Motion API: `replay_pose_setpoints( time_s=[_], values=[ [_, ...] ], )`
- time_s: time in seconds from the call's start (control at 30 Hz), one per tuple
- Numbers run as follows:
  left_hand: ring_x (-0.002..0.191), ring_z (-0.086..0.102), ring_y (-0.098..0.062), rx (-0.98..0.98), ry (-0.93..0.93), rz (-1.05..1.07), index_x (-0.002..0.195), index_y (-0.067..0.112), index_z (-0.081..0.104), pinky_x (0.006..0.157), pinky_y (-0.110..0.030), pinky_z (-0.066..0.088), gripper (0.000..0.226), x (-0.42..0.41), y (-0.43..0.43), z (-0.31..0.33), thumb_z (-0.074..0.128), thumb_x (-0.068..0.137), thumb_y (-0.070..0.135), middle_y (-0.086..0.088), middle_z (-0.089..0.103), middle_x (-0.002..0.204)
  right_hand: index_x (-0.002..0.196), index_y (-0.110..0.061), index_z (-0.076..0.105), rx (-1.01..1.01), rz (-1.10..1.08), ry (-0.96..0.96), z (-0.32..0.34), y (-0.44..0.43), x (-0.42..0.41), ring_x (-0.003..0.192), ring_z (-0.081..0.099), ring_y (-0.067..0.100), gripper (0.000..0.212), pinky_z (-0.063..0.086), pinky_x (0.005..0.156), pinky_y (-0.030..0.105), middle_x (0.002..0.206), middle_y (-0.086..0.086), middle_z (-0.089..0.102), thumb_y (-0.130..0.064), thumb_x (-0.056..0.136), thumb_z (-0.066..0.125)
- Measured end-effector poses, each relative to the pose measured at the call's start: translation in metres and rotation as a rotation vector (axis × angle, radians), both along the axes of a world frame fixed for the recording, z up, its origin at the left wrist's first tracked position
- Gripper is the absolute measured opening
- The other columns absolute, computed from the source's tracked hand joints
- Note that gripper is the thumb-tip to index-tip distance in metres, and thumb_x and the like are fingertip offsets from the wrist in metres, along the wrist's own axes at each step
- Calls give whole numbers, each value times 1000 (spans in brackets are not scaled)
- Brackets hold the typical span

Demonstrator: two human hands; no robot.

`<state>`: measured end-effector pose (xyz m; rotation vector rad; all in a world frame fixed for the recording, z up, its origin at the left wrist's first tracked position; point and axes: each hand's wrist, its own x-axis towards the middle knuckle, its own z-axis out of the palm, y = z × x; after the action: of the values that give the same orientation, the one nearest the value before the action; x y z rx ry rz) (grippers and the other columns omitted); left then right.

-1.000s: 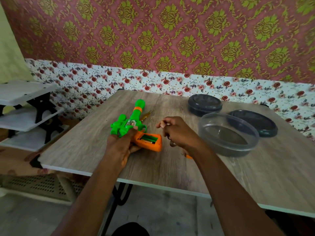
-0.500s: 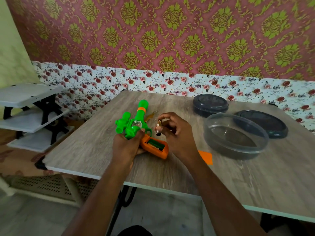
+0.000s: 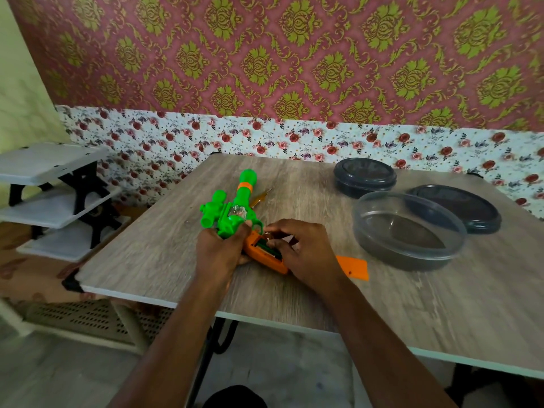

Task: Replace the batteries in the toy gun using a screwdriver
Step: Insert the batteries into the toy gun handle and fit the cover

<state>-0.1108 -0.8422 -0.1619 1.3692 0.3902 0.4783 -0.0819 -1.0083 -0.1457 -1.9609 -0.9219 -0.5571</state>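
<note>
A green toy gun (image 3: 235, 207) with an orange grip (image 3: 265, 257) lies on the wooden table (image 3: 159, 251), barrel pointing away from me. My left hand (image 3: 219, 254) grips the gun's green body from behind. The battery compartment in the orange grip is uncovered. My right hand (image 3: 306, 254) is over it, its fingertips pinching a small battery (image 3: 290, 239) at the opening; the battery is mostly hidden. The orange compartment cover (image 3: 354, 267) lies flat on the table just right of my right wrist. A screwdriver (image 3: 260, 198) with an amber handle lies behind the gun.
A clear round plastic container (image 3: 409, 231) stands right of my hands. Behind it are a dark lidded tub (image 3: 365, 176) and a dark lid (image 3: 459, 207). A white shelf rack (image 3: 50, 163) stands left of the table, whose near edge is close to my forearms.
My right hand, which held the battery up beside the gun, has come down onto the open compartment. The left hand keeps its grip on the gun.
</note>
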Motion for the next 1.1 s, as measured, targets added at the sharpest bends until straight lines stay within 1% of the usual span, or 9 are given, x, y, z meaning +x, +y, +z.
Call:
replay_pose_setpoints(
  time_s=[0.2, 0.27, 0.37, 0.53, 0.6, 0.67, 0.8, 0.97, 1.1],
  values=[
    [73, 78, -26, -9, 8, 13, 104, 13, 73, 61, -40, 64, 15, 1, 0, 1, 78, 91, 19, -12, 80, 89, 110, -12, 79, -1, -30, 32, -4, 3, -1, 85, 64, 4, 30, 49, 77, 5, 98, 3, 70, 2, 83, 76],
    [78, 78, -31, 0, 13, 16, 103, 14, 74, 66, -47, 65, 14, 1, 1, 1, 78, 91, 20, -14, 80, 91, 106, -13, 80, 30, -58, 58, -4, 6, -2, 83, 66, 6, 22, 52, 76, 11, 94, 1, 72, -4, 87, 75],
    [82, 78, -36, 3, 8, 8, 104, 12, 74, 72, -54, 64, 15, 0, 0, 0, 77, 92, 20, -13, 80, 91, 93, -12, 81, 127, -109, 120, -2, 9, -4, 83, 67, 6, 7, 50, 73, 10, 87, -1, 74, -11, 88, 78],
    [78, 77, -31, 8, 14, 6, 105, 11, 73, 64, -43, 65, 15, -1, -1, 2, 76, 93, 19, -13, 80, 91, 96, -12, 82, 67, -98, 164, -4, 17, 1, 78, 66, 3, 10, 49, 73, 7, 91, 2, 76, -13, 87, 78],
    [81, 78, -33, 4, 14, 0, 110, 9, 73, 64, -41, 65, 20, -1, 0, 2, 76, 93, 20, -14, 80, 92, 98, -11, 82, 29, -86, 157, -6, 21, 3, 78, 67, 9, 12, 51, 73, 12, 91, 5, 75, -11, 87, 77],
    [83, 78, -34, -7, 10, -5, 112, 9, 73, 68, -46, 65, 22, -1, 0, 1, 77, 92, 20, -14, 80, 94, 95, -11, 82, 40, -93, 145, -8, 22, 4, 77, 68, 11, 11, 54, 72, 20, 89, 5, 74, -9, 86, 77],
    [86, 77, -38, -40, 10, 16, 111, 6, 74, 74, -58, 63, 23, 0, -1, 2, 78, 91, 17, -16, 79, 95, 85, -11, 81, 83, -109, 150, -12, 21, 4, 75, 66, 5, 5, 53, 70, 15, 85, 1, 73, -8, 81, 80],
    [90, 75, -45, -41, 1, 39, 96, 12, 75, 76, -67, 60, 7, 2, 0, 1, 79, 90, 15, -19, 79, 93, 69, -7, 70, 23, -86, 55, -15, 22, 6, 71, 65, 15, 7, 55, 64, 32, 79, 6, 68, -4, 74, 73],
    [88, 76, -42, -48, -6, 20, 98, 11, 75, 75, -63, 62, 9, 2, -1, 0, 78, 91, 14, -19, 79, 95, 68, -6, 65, -11, -25, -16, -15, 12, 5, 73, 67, 19, 5, 57, 64, 39, 79, 7, 69, -4, 72, 65]
  ],
)
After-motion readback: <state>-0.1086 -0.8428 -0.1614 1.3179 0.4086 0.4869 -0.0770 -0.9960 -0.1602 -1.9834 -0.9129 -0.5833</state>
